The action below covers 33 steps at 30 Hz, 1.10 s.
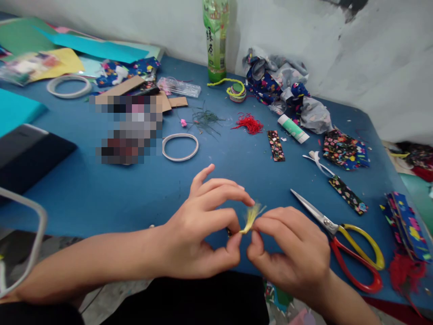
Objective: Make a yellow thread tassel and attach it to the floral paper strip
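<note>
A small tassel of yellow threads is held between my two hands above the table's front edge. My left hand pinches its base between thumb and index finger, the other fingers raised and spread. A small dark bit shows behind the left fingertips; its kind is unclear. Thumb and index finger of my right hand close at the tassel's right side, where the exact grip is partly hidden. Scissors with one yellow and one red handle lie open to the right of my right hand.
Floral bookmark-like strips, a glue tube, red thread clippings and dark green threads lie on the blue table. A tape ring is left of centre. Behind stand a green tea bottle and crumpled fabric.
</note>
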{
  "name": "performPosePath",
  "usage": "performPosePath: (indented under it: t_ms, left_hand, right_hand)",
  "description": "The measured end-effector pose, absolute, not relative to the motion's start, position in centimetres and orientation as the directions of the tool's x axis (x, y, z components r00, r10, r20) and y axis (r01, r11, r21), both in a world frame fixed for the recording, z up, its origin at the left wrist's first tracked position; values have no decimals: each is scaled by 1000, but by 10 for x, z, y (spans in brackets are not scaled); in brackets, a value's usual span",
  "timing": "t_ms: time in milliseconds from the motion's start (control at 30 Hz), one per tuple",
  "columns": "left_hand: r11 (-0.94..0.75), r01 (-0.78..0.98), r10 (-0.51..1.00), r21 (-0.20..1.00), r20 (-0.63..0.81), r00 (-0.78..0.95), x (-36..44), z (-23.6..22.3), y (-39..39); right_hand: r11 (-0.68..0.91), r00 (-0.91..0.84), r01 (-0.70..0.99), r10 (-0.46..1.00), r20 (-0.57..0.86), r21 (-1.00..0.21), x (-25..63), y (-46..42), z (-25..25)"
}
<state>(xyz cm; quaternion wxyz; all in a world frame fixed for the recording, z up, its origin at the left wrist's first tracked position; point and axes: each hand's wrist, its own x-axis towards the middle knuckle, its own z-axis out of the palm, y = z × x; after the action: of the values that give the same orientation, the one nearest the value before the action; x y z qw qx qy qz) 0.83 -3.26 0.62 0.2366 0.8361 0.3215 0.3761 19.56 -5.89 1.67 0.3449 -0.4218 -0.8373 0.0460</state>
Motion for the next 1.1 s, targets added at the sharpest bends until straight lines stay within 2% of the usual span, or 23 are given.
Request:
performPosePath:
  t_ms: [133,367,833,1100]
  left_hand:
    - [-656,349,739,670,474,479,9,6,-32]
    - [-637,356,756,684,463,462,10,5,-31]
    - [-664,362,736,655,485,473,10,3,-30]
    - [-678,359,724,642,496,479,10,4,-32]
  right_hand:
    - [611,-343,692,747,570,-384,201,-56,24]
    - [586,-383,562,810,444,-584,200,-58,27]
    - [542,-369,539,840,398,-645,195,-55,21]
    - [569,-352,576,821,449,-587,189,-58,17]
